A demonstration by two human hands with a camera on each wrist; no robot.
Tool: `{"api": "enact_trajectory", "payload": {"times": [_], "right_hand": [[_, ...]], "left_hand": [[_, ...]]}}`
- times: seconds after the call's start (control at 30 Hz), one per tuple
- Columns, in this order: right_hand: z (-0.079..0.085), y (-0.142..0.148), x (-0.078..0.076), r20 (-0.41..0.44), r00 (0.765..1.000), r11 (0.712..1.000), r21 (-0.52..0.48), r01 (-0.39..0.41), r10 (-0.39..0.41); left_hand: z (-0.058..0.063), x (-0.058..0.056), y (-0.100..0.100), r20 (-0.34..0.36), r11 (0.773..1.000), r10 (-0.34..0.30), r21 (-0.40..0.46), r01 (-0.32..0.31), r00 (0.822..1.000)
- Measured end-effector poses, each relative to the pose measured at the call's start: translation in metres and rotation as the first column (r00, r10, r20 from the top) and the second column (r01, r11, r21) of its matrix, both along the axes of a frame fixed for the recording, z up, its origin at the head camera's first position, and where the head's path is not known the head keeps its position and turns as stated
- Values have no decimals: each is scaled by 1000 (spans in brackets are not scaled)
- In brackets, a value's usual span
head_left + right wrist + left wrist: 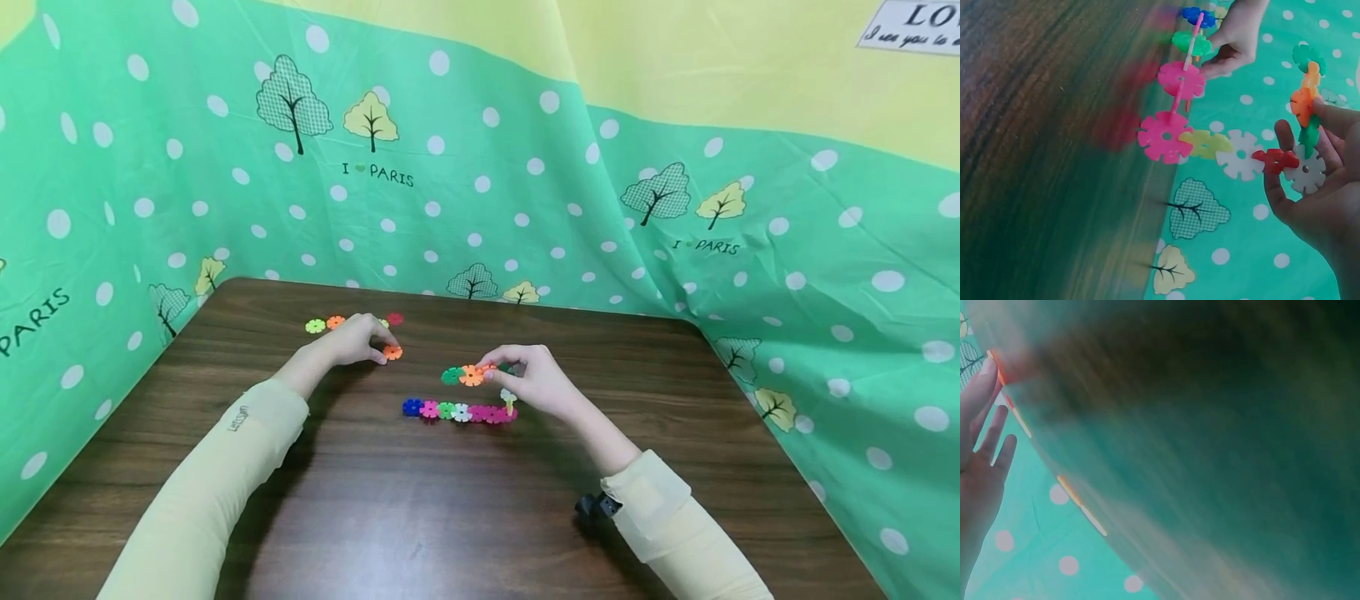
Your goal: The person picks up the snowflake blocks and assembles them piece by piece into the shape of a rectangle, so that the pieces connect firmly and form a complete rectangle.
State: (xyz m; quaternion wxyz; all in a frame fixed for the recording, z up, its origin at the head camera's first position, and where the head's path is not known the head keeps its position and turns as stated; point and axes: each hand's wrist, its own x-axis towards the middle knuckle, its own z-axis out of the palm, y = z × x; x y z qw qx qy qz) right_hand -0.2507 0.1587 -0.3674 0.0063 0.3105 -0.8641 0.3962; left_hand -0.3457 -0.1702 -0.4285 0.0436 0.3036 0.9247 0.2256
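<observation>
Pale sleeves (198,483) extend, left hand (348,342) pinching an orange disc (393,353), right hand (536,381) gripping linked discs (470,377).

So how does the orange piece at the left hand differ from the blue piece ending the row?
The left hand pinches the orange piece, while no hand touches the blue piece.
The blue piece is joined to a pink piece; the orange piece appears unjoined.
Both are flower-shaped.

Looks like a curtained-off tabletop nook. Shows 1 brown wood-grain table (375,508), hemmed in on 3 sides by green-and-yellow cloth (465,125) printed with white dots, trees and "PARIS" lettering. Cannot be pinned down further as home, office or studio.
</observation>
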Motion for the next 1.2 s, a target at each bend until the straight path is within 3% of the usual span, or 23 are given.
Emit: {"api": "enact_trajectory", "payload": {"times": [0.17, 0.37, 0.6, 0.87, 1.2], "right_hand": [[3, 0, 0, -50, 998, 999, 42, -26, 28], [7, -2, -1, -127, 989, 994, 89, -65, 76], [6, -3, -1, -172, 979, 988, 130, -88, 110], [7, -5, 3, -177, 982, 983, 184, -28, 61], [10, -8, 4, -119, 993, 987, 160, 34, -15]], "left_hand": [[1, 1, 4, -37, 1000, 17, -3, -17, 999], [2, 6, 7, -5, 999, 43, 3, -43, 999], [4, 10, 4, -7, 998, 17, 54, -17, 1000], [6, 15, 1, 23, 995, 36, 92, -38, 999], [23, 29, 2, -21, 990, 17, 142, -14, 1000]]}}
